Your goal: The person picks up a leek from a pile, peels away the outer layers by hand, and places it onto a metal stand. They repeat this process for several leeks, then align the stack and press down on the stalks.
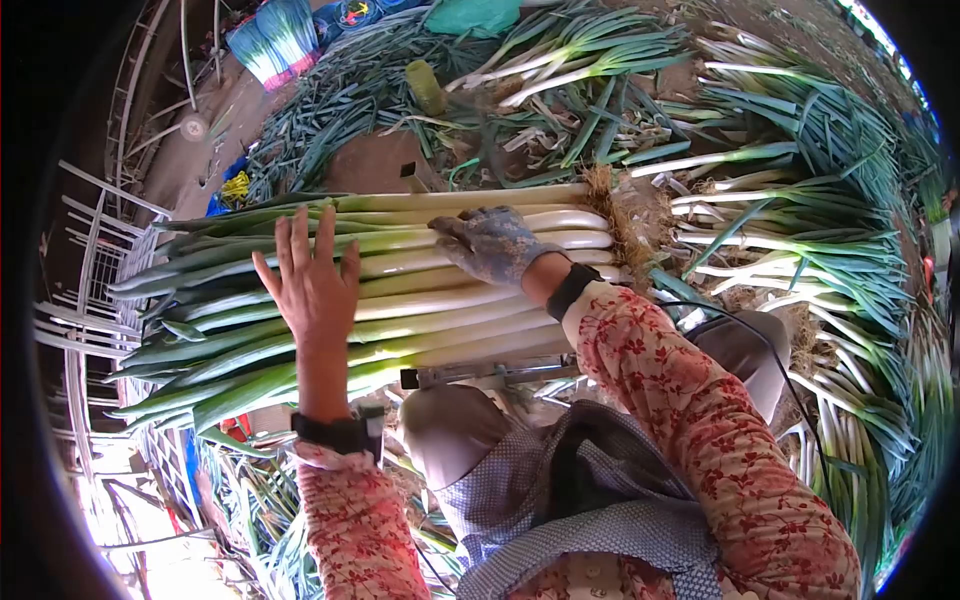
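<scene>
A broad layer of large green onions (450, 290) lies side by side in front of me, with white stalks and roots to the right and green leaves to the left. My left hand (312, 280) is bare, its fingers spread over the green part of the layer. My right hand (500, 243), in a patterned grey-blue glove, rests palm down across the white stalks near the root end. Its fingers look stretched out and grip no stalk that I can see. Under the near edge of the layer, part of a metal frame (490, 372) shows.
More green onions (800, 250) lie in rows along the right, roots inward. Another pile (590, 45) is at the back. Loose green leaves (320, 120) cover the ground behind. White metal racks (95, 260) stand at the left. A yellow-green cylinder (425, 88) stands behind the layer.
</scene>
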The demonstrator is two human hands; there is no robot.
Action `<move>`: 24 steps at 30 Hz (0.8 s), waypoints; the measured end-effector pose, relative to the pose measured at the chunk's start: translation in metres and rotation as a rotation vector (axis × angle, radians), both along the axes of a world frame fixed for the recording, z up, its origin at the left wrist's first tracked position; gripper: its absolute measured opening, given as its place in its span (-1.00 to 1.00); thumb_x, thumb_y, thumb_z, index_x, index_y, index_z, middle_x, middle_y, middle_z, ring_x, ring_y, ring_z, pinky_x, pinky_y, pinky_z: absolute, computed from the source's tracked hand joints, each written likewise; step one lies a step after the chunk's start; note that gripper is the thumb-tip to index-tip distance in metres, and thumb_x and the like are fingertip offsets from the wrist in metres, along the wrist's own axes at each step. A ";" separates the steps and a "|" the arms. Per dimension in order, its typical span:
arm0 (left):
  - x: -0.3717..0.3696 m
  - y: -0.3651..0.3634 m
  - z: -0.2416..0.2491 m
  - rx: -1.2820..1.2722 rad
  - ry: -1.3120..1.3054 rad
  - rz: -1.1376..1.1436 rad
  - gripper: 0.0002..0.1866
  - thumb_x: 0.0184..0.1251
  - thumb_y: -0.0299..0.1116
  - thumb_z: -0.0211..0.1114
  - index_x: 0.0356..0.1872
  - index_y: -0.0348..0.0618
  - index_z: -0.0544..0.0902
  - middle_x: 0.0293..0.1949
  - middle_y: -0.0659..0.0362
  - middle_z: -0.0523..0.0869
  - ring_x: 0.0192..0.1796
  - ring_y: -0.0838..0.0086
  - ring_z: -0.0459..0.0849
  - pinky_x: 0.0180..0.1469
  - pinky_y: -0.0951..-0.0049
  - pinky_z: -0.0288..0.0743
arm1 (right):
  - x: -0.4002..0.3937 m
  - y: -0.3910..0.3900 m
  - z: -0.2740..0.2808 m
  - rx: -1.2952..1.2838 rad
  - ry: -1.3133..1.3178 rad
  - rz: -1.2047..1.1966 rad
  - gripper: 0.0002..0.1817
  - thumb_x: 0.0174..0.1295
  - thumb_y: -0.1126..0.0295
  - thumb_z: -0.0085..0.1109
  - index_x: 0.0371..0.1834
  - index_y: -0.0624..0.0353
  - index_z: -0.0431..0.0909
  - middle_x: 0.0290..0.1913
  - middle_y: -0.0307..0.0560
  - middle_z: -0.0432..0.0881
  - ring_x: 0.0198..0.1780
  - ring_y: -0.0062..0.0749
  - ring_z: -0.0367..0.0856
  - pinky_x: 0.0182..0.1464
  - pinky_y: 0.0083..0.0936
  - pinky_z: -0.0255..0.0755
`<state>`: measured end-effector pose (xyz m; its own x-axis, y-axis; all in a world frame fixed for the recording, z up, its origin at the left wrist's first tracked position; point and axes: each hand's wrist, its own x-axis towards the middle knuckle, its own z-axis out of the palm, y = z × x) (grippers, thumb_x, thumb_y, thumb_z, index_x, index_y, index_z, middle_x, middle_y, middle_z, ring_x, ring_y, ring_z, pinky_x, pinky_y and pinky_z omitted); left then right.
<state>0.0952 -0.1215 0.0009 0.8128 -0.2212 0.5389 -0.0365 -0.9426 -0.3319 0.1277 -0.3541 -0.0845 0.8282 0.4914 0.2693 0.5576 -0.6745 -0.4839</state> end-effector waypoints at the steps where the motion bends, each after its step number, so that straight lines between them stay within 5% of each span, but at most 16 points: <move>1: 0.006 0.007 -0.002 0.008 0.108 0.035 -0.63 0.25 -0.06 0.21 0.06 0.15 0.58 0.12 0.19 0.55 0.30 0.34 0.37 0.36 -0.19 -0.04 | 0.009 0.003 -0.019 0.019 -0.083 0.037 -0.62 0.31 0.16 -0.07 0.14 -0.05 0.47 -0.04 0.11 0.61 -0.05 0.00 0.59 0.00 -0.15 0.42; 2: 0.008 0.007 0.002 -0.022 0.187 0.048 -0.65 0.31 -0.02 0.14 0.03 0.13 0.61 0.11 0.26 0.58 0.28 0.36 0.39 0.38 -0.14 -0.07 | 0.015 0.005 -0.019 0.038 -0.172 0.080 -0.63 0.32 0.15 -0.11 0.12 -0.04 0.50 -0.07 0.12 0.62 -0.07 0.00 0.60 -0.01 -0.15 0.43; 5: 0.006 0.009 0.002 -0.117 0.232 0.037 -0.66 0.29 0.00 0.16 -0.01 0.14 0.63 0.06 0.28 0.60 0.26 0.38 0.41 0.39 -0.11 -0.06 | 0.017 -0.011 -0.013 0.324 0.120 0.011 -0.63 0.35 0.13 -0.16 0.11 -0.02 0.50 -0.05 0.05 0.62 -0.01 -0.03 0.58 0.01 -0.15 0.43; 7: 0.004 0.009 0.003 -0.135 0.198 0.021 -0.67 0.29 0.00 0.15 -0.05 0.13 0.65 0.03 0.29 0.62 0.22 0.38 0.44 0.39 -0.05 -0.03 | 0.013 -0.036 0.003 0.169 0.311 -0.162 -0.63 0.36 0.12 -0.16 0.07 0.03 0.50 -0.04 0.03 0.61 0.03 -0.02 0.56 0.01 -0.15 0.43; 9: 0.005 0.010 0.000 -0.136 0.177 0.001 -0.67 0.30 0.00 0.14 -0.06 0.12 0.65 0.02 0.29 0.63 0.21 0.37 0.45 0.38 -0.03 -0.01 | -0.018 -0.065 0.035 -0.226 0.208 -0.178 -0.61 0.33 0.08 -0.12 0.04 0.06 0.49 -0.03 0.06 0.60 0.02 0.01 0.55 0.05 -0.11 0.39; 12: 0.008 0.011 -0.002 -0.133 0.182 -0.005 -0.66 0.32 0.02 0.12 -0.07 0.12 0.66 -0.01 0.30 0.65 0.22 0.37 0.45 0.39 0.00 -0.01 | -0.027 -0.073 -0.009 -0.146 -0.037 -0.288 -0.57 0.30 0.04 -0.08 0.06 0.09 0.47 0.00 0.09 0.57 0.07 0.01 0.51 0.14 -0.09 0.29; 24: 0.020 0.010 -0.008 -0.123 0.130 0.001 -0.70 0.32 0.02 0.12 -0.17 0.14 0.70 -0.02 0.28 0.63 0.18 0.36 0.48 0.37 0.00 0.04 | -0.038 -0.061 -0.023 -0.132 -0.129 -0.313 -0.48 0.26 0.01 -0.04 0.07 0.22 0.43 0.10 0.14 0.48 0.18 0.06 0.36 0.27 -0.02 0.11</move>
